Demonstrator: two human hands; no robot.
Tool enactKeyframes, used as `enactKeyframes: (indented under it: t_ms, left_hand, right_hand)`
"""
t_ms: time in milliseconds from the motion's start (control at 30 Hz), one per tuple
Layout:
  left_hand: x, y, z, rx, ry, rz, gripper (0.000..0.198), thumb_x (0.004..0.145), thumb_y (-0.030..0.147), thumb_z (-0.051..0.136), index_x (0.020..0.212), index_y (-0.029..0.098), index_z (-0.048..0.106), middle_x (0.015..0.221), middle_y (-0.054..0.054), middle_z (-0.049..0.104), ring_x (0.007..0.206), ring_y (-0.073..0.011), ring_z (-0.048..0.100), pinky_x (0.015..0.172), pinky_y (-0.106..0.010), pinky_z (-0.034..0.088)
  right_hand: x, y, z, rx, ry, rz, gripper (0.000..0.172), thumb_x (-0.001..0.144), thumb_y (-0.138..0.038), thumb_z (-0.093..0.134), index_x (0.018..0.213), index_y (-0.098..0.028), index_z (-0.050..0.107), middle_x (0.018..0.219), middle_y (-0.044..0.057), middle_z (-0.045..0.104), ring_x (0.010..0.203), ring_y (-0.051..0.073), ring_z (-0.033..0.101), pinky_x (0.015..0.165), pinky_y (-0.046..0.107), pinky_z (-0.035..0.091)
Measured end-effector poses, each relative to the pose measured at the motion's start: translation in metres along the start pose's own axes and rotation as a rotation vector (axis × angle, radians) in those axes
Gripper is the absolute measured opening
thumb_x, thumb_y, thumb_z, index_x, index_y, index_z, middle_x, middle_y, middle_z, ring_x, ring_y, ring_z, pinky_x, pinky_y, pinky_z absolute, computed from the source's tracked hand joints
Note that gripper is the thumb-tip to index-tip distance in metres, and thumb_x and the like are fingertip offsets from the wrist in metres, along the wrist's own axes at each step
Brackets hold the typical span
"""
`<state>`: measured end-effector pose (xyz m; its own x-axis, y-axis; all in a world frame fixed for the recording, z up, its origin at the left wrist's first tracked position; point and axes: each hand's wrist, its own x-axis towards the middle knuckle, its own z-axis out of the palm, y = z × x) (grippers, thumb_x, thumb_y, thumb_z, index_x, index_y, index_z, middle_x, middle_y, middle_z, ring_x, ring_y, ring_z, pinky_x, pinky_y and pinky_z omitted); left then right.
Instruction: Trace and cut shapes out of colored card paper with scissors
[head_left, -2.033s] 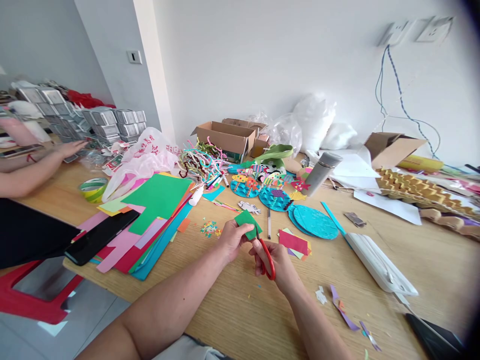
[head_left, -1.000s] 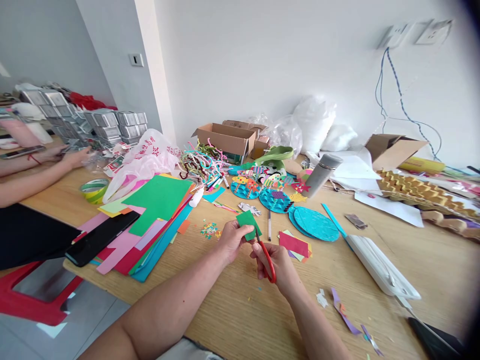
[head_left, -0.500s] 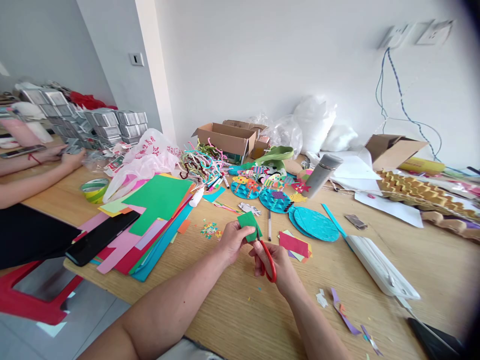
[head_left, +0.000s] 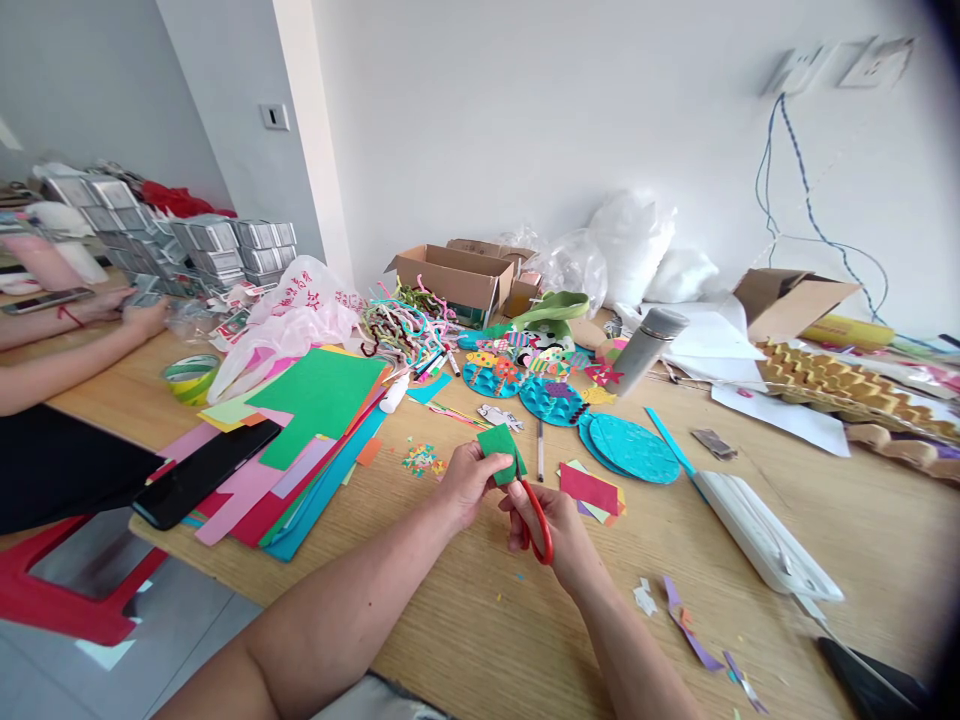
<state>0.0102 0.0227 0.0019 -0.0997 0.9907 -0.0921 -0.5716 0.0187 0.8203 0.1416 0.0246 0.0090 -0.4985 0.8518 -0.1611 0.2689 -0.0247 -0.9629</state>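
My left hand [head_left: 471,482] pinches a small piece of green paper [head_left: 498,446] between thumb and fingers above the table. Red-handled scissors [head_left: 539,525] are in my right hand [head_left: 551,522], with fingers through the loops and the blades at the right side of the green paper. Just beyond my hands lie a pen [head_left: 540,450] and a fish-shaped paper cutout [head_left: 500,417]. A small stack of coloured paper with a red piece on top [head_left: 589,490] rests to the right. Tiny paper bits [head_left: 423,459] are scattered left of my hands.
Coloured sheets [head_left: 330,390] and a black phone [head_left: 202,470] lie at left. Blue discs [head_left: 634,447], a grey bottle [head_left: 651,350] and a white power strip [head_left: 765,535] are on the right. Pipe cleaners [head_left: 409,325] and a cardboard box [head_left: 454,278] stand behind. Another person's hands [head_left: 146,318] work far left.
Almost nothing differs. My hands, the green paper and the scissors keep nearly the same pose, and the view has shifted very slightly.
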Motion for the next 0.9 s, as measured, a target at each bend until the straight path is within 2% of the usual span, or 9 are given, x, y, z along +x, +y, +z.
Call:
enactKeyframes:
  t_ms: [500,733,900]
  left_hand:
    - [-0.0001,-0.0002,-0.0006,-0.011,0.001,-0.004,0.02,0.062,0.026,0.07,0.06,0.014,0.054,0.056,0.002,0.054,0.049,-0.0083,0.047,0.052,-0.024,0.037]
    - [0.0007,0.0023,-0.0005,-0.027,0.064,-0.019,0.021,0.061,0.028,0.071,0.064,0.013,0.058,0.06,-0.002,0.06,0.053,-0.0113,0.053,0.053,-0.025,0.038]
    - [0.0022,0.0005,-0.0026,-0.022,0.041,-0.022,0.019,0.06,0.026,0.07,0.064,0.013,0.058,0.061,-0.002,0.06,0.053,-0.0114,0.053,0.053,-0.025,0.039]
  right_hand:
    - [0.0036,0.0077,-0.0009,0.06,0.0,0.009,0.051,0.074,-0.065,0.058,0.07,-0.014,0.058,0.039,-0.002,0.052,0.031,0.011,0.047,0.035,0.021,0.028]
    - [0.0019,0.0075,-0.0008,0.069,-0.014,0.011,0.051,0.073,-0.065,0.059,0.069,-0.014,0.059,0.039,-0.003,0.051,0.031,0.011,0.047,0.036,0.021,0.029]
    - [0.0015,0.0042,-0.0011,0.059,-0.014,0.012,0.052,0.073,-0.066,0.058,0.07,-0.014,0.059,0.039,-0.003,0.051,0.031,0.011,0.047,0.035,0.021,0.028]
